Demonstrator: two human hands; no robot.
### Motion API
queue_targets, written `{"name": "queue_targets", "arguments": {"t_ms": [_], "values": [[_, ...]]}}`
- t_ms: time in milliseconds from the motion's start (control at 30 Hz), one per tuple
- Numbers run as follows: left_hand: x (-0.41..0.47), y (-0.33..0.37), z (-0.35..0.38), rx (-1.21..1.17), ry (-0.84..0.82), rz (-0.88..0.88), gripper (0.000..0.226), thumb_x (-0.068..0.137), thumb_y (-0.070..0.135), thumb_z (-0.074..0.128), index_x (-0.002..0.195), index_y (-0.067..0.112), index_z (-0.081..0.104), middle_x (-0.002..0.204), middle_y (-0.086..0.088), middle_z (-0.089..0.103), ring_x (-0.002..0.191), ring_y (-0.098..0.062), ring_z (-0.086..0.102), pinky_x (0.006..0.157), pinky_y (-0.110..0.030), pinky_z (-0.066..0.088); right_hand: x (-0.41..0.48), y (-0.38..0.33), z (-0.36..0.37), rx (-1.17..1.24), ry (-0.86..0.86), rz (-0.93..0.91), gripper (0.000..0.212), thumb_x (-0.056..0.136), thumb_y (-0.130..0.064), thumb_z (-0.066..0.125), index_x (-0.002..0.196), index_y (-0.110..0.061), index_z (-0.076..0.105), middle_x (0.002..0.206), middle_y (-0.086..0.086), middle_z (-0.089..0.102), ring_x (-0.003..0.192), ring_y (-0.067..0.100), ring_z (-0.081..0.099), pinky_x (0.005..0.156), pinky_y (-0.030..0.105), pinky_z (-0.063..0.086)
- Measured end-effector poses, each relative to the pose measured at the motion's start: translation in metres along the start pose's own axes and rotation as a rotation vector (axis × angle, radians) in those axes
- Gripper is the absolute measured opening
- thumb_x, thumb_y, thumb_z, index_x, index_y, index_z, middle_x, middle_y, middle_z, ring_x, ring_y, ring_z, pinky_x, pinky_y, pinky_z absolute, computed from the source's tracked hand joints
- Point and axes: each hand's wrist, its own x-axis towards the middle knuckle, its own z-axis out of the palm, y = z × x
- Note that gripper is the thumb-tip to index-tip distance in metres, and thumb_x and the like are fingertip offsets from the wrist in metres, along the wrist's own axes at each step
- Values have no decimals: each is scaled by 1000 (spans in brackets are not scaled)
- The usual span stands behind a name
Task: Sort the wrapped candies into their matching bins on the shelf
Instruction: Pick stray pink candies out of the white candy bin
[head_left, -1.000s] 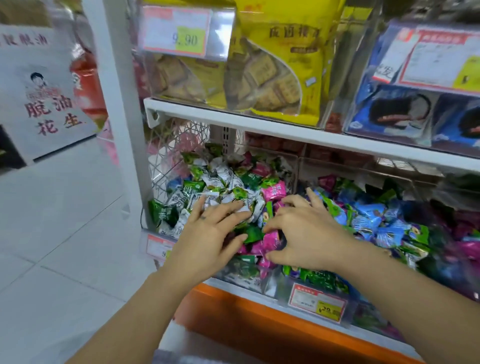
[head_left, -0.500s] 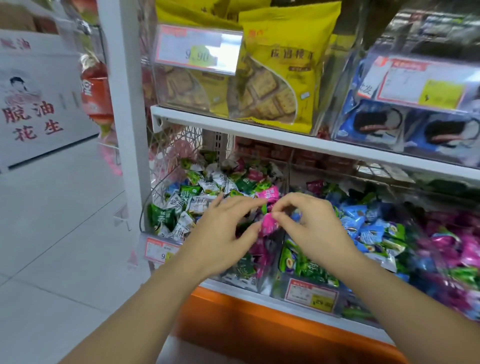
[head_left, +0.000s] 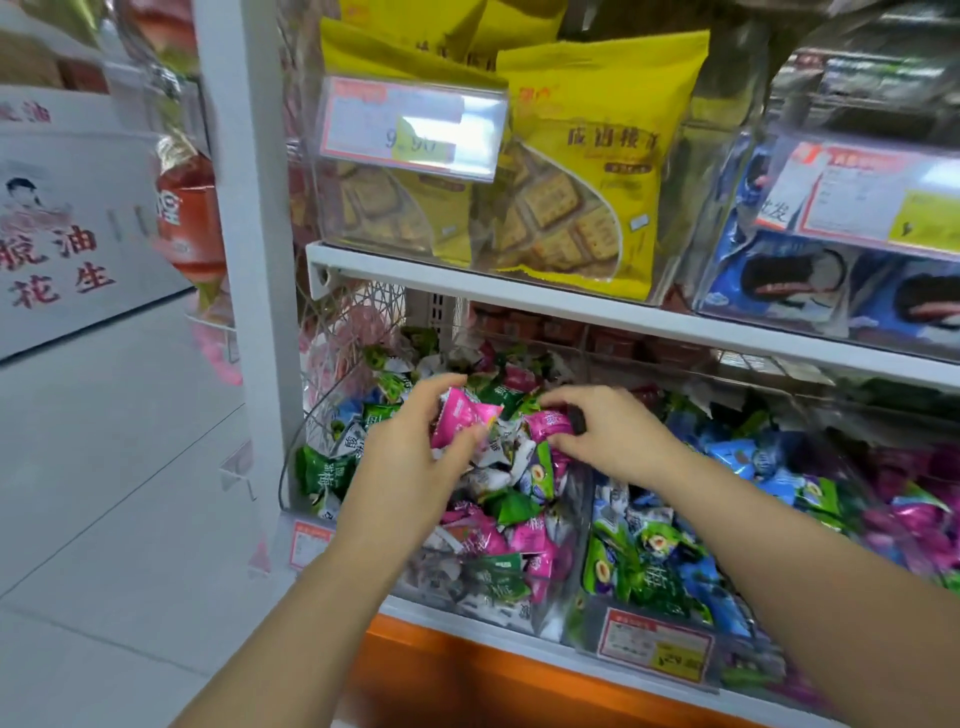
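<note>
My left hand (head_left: 410, 457) holds a pink wrapped candy (head_left: 462, 415) between thumb and fingers, just above the heap in the left clear bin (head_left: 483, 613). That bin is full of mixed green, white and pink candies. My right hand (head_left: 613, 436) pinches a second pink candy (head_left: 550, 423) that lies on top of the same heap. The middle bin (head_left: 649, 623) holds mostly blue and green candies. A bin at the far right (head_left: 924, 519) holds mostly pink ones.
A white shelf board (head_left: 571, 306) runs low over the bins, with yellow biscuit bags (head_left: 587, 171) and blue packs (head_left: 810, 280) on it. A white upright post (head_left: 249, 260) stands left of the bins. Price tags hang on the bin fronts. Pale floor lies to the left.
Both hands lifted from the heap. My left hand now holds a pink candy and my right has moved to a second one. The view has come nearer to the shelf.
</note>
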Motion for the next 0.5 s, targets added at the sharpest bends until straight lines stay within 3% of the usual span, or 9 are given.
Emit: {"name": "queue_targets", "arguments": {"t_ms": [100,200,300,367,433,500], "values": [[2,1,-4,-11,7,-45,40,87,35,65,121,32,44,73,27,45,55,11,46,56,-2,38,13,-2,0,-84,-19,8,49,85,-27,66,132,-28,52,134,-3,55,114,20,56,88,31,47],[2,2,-6,-43,-7,-59,33,85,33,67,109,30,45,69,28,55,65,13,58,59,-9,44,12,-4,2,-62,36,30,42,85,-30,67,126,-25,58,129,-1,59,112,20,57,88,30,46],[0,4,-7,-59,-2,-62,27,86,33,66,105,33,47,79,32,54,66,17,56,61,-4,42,-7,-5,1,168,258,60,38,85,-34,68,121,-23,62,123,-3,62,112,15,56,89,21,39],[-2,5,-6,-56,2,-57,28,87,34,65,112,31,52,89,29,54,71,9,57,61,-4,41,-26,-9,-3,380,343,50,29,83,-33,69,111,-29,62,115,-6,62,105,11,56,88,16,35],[-4,7,-3,-80,-1,-54,29,87,36,64,114,33,55,100,27,53,82,5,57,64,-4,41,-47,-18,-6,690,271,-19,25,78,-34,71,99,-36,60,118,-14,57,105,3,55,94,21,42],[-7,13,1,-175,-45,-73,22,87,35,63,108,36,55,98,31,51,87,11,55,68,-3,42,-63,-26,-9,891,174,-72,26,76,-32,70,100,-34,60,126,-16,56,110,4,58,96,27,48]]}}
